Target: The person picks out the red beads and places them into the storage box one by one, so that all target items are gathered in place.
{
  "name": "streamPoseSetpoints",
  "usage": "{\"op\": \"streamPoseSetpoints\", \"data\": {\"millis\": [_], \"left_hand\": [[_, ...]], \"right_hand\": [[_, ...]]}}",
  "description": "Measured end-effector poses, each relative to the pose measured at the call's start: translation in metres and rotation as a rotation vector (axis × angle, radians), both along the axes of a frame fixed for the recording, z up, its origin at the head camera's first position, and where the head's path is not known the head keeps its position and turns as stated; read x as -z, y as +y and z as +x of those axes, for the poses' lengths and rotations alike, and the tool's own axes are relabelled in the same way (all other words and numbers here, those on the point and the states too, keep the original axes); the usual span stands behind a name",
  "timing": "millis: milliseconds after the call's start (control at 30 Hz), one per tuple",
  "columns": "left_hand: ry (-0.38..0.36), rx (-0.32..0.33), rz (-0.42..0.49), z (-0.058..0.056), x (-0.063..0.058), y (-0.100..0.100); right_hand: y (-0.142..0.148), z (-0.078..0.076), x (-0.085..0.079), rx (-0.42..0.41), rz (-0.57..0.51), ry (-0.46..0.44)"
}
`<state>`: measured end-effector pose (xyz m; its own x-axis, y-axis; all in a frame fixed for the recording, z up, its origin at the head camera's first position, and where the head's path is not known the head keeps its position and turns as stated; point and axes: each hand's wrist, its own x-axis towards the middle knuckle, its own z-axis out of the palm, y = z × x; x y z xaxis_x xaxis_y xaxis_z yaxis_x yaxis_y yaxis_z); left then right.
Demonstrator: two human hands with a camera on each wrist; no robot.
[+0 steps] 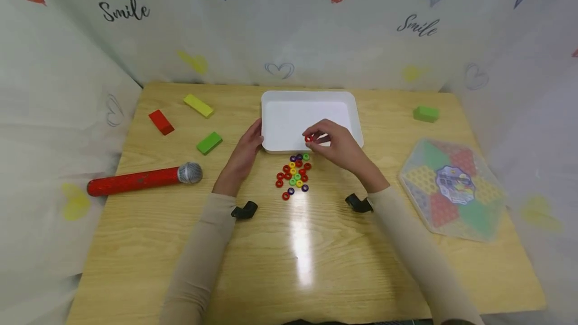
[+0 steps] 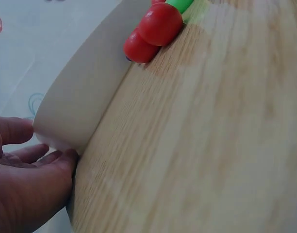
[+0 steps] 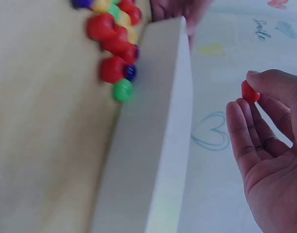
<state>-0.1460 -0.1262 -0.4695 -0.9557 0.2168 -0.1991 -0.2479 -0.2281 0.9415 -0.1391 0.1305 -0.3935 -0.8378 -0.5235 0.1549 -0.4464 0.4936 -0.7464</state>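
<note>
A white tray stands at the back of the wooden table. Its left side has my left hand resting against it near the front corner, the fingers extended along the wall; in the left wrist view, thumb and fingertips touch the tray's end. My right hand pinches a small red ring bead between thumb and fingertips over the tray's front part. That red bead also shows in the right wrist view. In front of the tray lies a loose group of red, yellow, green and purple ring beads.
A red microphone lies on the left. Beyond it are red, yellow and green blocks. On the right lie another green block and a clear hexagonal case with coloured compartments. Curtains surround the table's back and sides.
</note>
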Motion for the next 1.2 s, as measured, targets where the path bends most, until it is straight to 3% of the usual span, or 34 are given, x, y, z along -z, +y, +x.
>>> {"op": "streamPoseSetpoints", "data": {"millis": [133, 267, 467, 700, 1033, 1200], "left_hand": [[-0.012, -0.003, 0.016, -0.002, 0.005, 0.002], [-0.03, 0.0, 0.015, -0.003, 0.009, 0.004], [-0.045, 0.012, -0.011, 0.0, 0.016, 0.007], [-0.05, 0.018, -0.023, 0.003, 0.025, 0.011], [-0.08, 0.014, -0.032, 0.013, 0.027, 0.01], [-0.046, 0.015, -0.029, 0.013, 0.022, 0.008]], "right_hand": [[-0.011, -0.041, -0.006, 0.015, 0.005, -0.071], [-0.025, -0.08, -0.001, 0.014, 0.069, -0.145], [-0.046, -0.118, 0.016, -0.023, 0.201, -0.216], [-0.065, -0.138, 0.029, -0.067, 0.348, -0.181], [-0.085, -0.143, 0.045, -0.135, 0.452, -0.149], [-0.091, -0.146, 0.049, -0.156, 0.479, -0.11]]}}
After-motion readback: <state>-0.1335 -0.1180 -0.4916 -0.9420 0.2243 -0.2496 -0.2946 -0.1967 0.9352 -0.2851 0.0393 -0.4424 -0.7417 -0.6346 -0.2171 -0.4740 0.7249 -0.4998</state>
